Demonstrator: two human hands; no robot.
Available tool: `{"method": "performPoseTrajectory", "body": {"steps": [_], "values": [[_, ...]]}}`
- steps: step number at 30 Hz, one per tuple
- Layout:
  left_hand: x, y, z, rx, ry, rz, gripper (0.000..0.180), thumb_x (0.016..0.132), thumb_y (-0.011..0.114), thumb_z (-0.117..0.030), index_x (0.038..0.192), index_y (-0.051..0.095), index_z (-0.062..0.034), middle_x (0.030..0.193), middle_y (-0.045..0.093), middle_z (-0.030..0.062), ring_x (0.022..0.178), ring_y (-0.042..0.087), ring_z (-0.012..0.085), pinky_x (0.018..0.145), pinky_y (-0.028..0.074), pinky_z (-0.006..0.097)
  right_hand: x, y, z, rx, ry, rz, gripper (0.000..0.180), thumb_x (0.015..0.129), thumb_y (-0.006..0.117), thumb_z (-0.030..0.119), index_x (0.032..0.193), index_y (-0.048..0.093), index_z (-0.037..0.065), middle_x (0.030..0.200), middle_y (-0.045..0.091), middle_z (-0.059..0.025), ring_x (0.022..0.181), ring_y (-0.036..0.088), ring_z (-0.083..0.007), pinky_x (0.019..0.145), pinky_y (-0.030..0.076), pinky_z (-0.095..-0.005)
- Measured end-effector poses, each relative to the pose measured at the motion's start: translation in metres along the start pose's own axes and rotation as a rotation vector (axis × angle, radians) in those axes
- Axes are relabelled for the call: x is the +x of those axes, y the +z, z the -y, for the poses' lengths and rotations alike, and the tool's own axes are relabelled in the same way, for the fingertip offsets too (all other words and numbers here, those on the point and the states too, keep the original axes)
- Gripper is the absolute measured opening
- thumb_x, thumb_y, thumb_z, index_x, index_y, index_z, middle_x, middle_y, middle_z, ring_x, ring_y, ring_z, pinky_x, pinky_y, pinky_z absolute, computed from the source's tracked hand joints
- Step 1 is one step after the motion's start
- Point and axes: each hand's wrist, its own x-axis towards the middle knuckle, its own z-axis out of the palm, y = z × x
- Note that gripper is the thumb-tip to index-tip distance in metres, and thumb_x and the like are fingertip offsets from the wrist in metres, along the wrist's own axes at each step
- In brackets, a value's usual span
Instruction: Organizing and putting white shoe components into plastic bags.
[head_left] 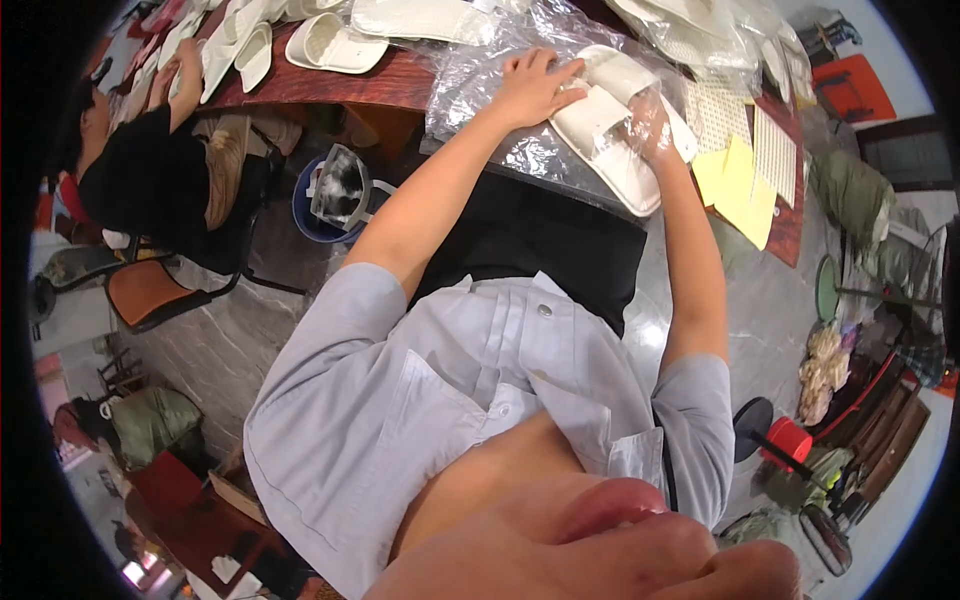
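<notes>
While a seated co-worker (150,170) in a black top works far off to the left of the hands, the person's left hand (535,88) lies spread and flat, palm down, on the near end of a pair of white slippers (610,125) resting on the reddish tabletop (330,85). The slippers sit between the two hands, partly wrapped in a clear plastic bag (480,100) that spreads crinkled beneath and around them. The right hand (652,128) is inside or under the film at the slippers' right side, fingers curled on the plastic; how tightly it grips, I cannot tell. The slippers look light and stiff-soled but soft enough to flex, the bag thin, slippery and easily torn, so the soles' edges seem the surest hold. Just right of the right hand lie yellow paper sheets (740,185).
</notes>
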Motion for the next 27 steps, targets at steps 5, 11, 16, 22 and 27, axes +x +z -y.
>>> {"method": "performPoseTrajectory", "body": {"steps": [5,11,16,22,27], "values": [[0.005,0.001,-0.012,0.01,0.045,-0.032,0.047,0.094,0.047,-0.052,0.135,0.05,-0.0283,0.128,0.049,0.011,0.129,0.038,0.029,0.102,0.024,0.048,-0.018,0.037,-0.039,0.245,0.161,0.03,0.02,0.081,0.061,0.017,0.093,0.06,0.001,0.103,0.061,-0.0203,0.102,0.057,-0.0337,0.092,0.045,-0.04],[-0.002,0.007,-0.01,0.19,0.026,-0.045,0.051,0.093,0.045,-0.055,0.137,0.048,-0.0292,0.132,0.047,0.0117,0.129,0.036,0.0322,0.103,0.025,0.053,-0.011,-0.035,-0.016,0.268,0.292,0.206,0.019,0.072,0.062,0.008,0.09,0.065,0.0,0.094,0.062,-0.0233,0.096,0.058,-0.0401,0.086,0.047,-0.042],[-0.003,0.008,-0.012,0.186,-0.006,-0.038,0.055,0.091,0.045,-0.059,0.138,0.048,-0.0299,0.136,0.045,0.0139,0.132,0.034,0.0375,0.103,0.025,0.055,-0.023,-0.072,-0.003,0.211,0.397,0.048,0.015,0.072,0.055,0.004,0.084,0.061,-0.002,0.09,0.061,-0.0232,0.092,0.057,-0.0413,0.081,0.047,-0.0446],[-0.002,0.006,-0.021,0.189,-0.03,-0.014,0.057,0.089,0.048,-0.061,0.137,0.049,-0.0308,0.139,0.043,0.0148,0.133,0.033,0.0387,0.105,0.024,0.056,-0.057,-0.114,-0.029,0.421,0.591,-0.24,0.02,0.084,0.046,0.0,0.093,0.063,-0.005,0.095,0.065,-0.0202,0.09,0.062,-0.0334,0.079,0.047,-0.0373],[-0.004,0.002,-0.02,0.207,-0.037,-0.014,0.058,0.088,0.049,-0.061,0.136,0.05,-0.0289,0.141,0.043,0.0158,0.133,0.033,0.0404,0.106,0.024,0.057,-0.071,-0.183,-0.011,0.317,0.683,-0.579,0.028,0.08,0.063,0.009,0.105,0.067,-0.003,0.095,0.07,-0.0118,0.084,0.065,-0.0214,0.077,0.049,-0.0329]]}}
